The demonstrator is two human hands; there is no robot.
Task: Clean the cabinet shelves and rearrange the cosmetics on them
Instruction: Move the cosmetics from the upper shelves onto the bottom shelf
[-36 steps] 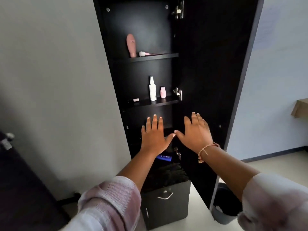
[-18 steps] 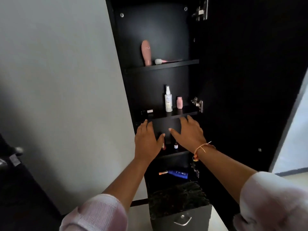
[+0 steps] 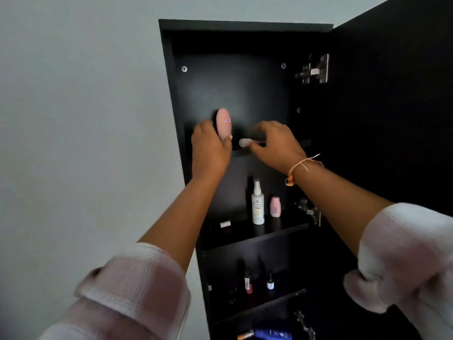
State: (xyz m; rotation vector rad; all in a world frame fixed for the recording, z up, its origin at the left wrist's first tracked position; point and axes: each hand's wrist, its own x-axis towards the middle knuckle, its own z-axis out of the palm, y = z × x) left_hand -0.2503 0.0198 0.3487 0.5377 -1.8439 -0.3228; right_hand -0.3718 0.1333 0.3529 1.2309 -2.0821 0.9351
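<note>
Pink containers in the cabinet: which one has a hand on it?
The tall pink bottle on the top shelf: the left hand wraps it. The small pink jar stands untouched one shelf down, beside the white spray bottle.

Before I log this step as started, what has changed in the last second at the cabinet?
Both hands rose from the lower shelves to the top shelf. The left hand has closed around the upright pink bottle; the right hand has reached the brush lying beside it. The spray bottle, small pink jar and nail polishes stayed put.
</note>
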